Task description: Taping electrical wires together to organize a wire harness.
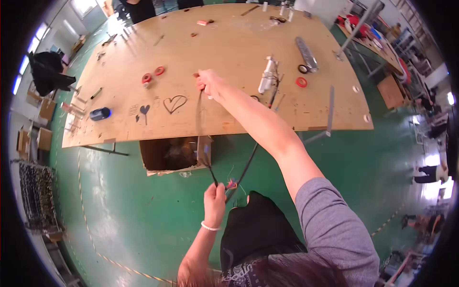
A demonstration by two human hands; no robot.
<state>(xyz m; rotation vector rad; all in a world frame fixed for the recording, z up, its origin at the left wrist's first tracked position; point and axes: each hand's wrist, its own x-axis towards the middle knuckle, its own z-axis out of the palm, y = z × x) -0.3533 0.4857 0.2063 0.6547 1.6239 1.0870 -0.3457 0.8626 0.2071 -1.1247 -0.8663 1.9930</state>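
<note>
My left hand (214,204), a white bead bracelet on its wrist, is closed around a black cable (213,174) below the table's front edge. My right hand (209,85) reaches out over the table, its fingers closed on a dark strand (199,112). Blurred by motion, that strand hangs down toward my left hand; whether it is one piece with the black cable I cannot tell. Beside my left hand is a cluster of thin coloured wires (232,183). From there a black sheathed wire harness (248,162) slants up to the table, passing behind my right forearm.
The wooden table (229,52) carries red tape rolls (147,78), a black tape roll (302,69), a white fixture (267,75), a grey packet (306,53) and a dark blue cylinder (100,114). Upright pegs (74,111) stand at its left edge. Below is an open cardboard box (165,165).
</note>
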